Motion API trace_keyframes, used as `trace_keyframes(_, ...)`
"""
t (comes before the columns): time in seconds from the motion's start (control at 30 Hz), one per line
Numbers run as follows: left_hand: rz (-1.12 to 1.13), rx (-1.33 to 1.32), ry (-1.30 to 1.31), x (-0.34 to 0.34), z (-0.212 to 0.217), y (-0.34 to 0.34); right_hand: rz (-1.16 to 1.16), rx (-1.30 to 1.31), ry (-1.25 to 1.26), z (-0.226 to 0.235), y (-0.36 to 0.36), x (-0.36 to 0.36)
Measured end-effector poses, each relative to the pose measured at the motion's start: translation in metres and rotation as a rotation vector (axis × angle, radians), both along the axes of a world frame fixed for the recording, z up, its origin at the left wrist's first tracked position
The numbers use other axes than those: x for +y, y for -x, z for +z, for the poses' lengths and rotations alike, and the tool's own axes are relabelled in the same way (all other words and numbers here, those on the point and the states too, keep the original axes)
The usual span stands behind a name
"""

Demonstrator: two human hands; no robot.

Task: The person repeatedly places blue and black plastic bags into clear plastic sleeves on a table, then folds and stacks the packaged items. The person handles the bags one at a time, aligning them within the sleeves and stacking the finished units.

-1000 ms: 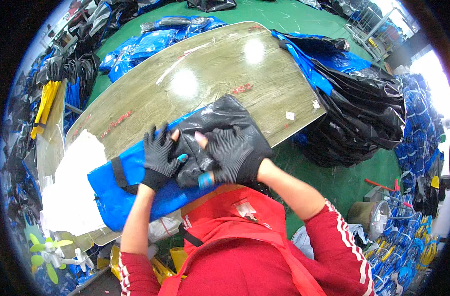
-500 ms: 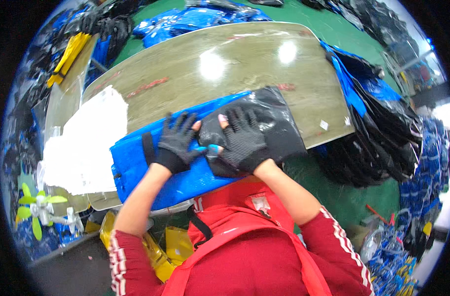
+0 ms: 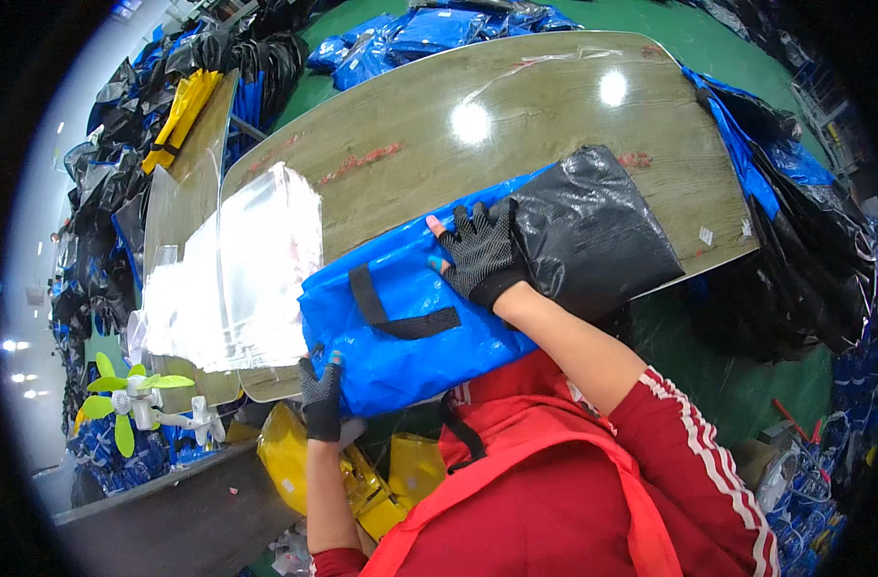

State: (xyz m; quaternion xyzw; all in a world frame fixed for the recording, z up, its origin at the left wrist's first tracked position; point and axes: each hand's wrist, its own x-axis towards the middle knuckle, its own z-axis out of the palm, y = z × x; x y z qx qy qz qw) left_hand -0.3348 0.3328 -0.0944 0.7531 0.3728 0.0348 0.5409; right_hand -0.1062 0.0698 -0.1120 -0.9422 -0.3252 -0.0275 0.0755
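My L hand (image 3: pixel 320 399) has shifted to near-left corner of folded blue pc (image 3: pixel 410 370), can't tell if gripping; black strap (image 3: pixel 367 296) now bared. R hand (image 3: pixel 484 252) flat atop, fingers spread, gripping nothing; pc's on worktop (image 3: pixel 554 106), near edge.

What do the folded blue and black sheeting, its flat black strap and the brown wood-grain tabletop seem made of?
Folded blue and black sheeting: probably glossy tarpaulin or coated plastic, from its creases and bright highlights. Flat black strap: likely matte woven webbing, as it barely shines. Brown wood-grain tabletop: perhaps smooth laminate, given the sharp light reflections; varnished wood remains possible.
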Motion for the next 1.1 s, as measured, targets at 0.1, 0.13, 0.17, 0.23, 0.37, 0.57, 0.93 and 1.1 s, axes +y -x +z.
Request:
trace_keyframes(0.1, 0.14, -0.057, 0.602, -0.013, 0.019, 0.013, 0.017, -0.008, -0.088, 0.011, -0.002, -0.002)
trace_keyframes(0.13, 0.164, -0.096, 0.77, -0.014, 0.021, 0.012, 0.02, -0.032, -0.06, 0.017, 0.001, -0.002)
trace_keyframes(0.17, 0.159, -0.152, 0.82, -0.014, 0.023, 0.011, 0.037, -0.044, -0.059, 0.022, 0.005, -0.004)
trace_keyframes(0.23, 0.094, -0.205, 0.79, -0.014, 0.032, 0.005, 0.036, -0.181, -0.174, 0.03, 0.022, -0.011)
trace_keyframes(0.37, 0.097, -0.416, 0.611, -0.052, 0.093, -0.025, -0.087, 0.198, -0.763, 0.027, 0.072, -0.043)
trace_keyframes(0.57, -0.32, -0.506, 0.473, -0.269, 0.133, -0.163, -0.15, 0.712, -0.841, -0.013, 0.1, -0.079)
trace_keyframes(0.93, -0.764, -0.284, 0.511, -0.356, 0.025, -0.254, 0.223, 1.058, -0.15, 0.111, 0.102, -0.203)
trace_keyframes(1.1, -0.884, -0.618, -0.296, -0.327, 0.03, -0.258, -0.254, -0.171, -0.481, 0.095, 0.033, -0.225)
